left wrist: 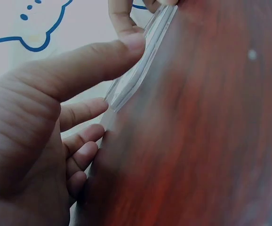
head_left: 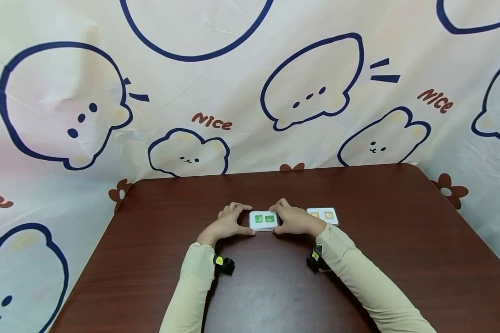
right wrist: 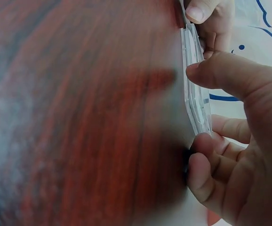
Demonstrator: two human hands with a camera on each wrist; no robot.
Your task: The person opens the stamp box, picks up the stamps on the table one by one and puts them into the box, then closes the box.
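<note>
A flat clear plastic case (head_left: pixel 263 221) with a white face and two green squares lies at the middle of the table. My left hand (head_left: pixel 229 223) holds its left end, thumb at the near edge and index finger at the far one. The right hand (head_left: pixel 293 219) grips the opposite end in the same way. Side-on in the left wrist view, the case (left wrist: pixel 160 34) shows a layered clear edge beside the left thumb (left wrist: pixel 103 59). From the right wrist, the layered case edge (right wrist: pixel 189 94) runs past the right thumb (right wrist: pixel 216 70), with the other fingers beyond it.
A second flat white case (head_left: pixel 329 215) with two yellowish pieces lies just right of the right hand, partly covered by it. The dark reddish-brown table (head_left: pixel 250 286) has rounded far corners. A pale cloth (head_left: pixel 241 92) with cartoon outlines hangs behind it.
</note>
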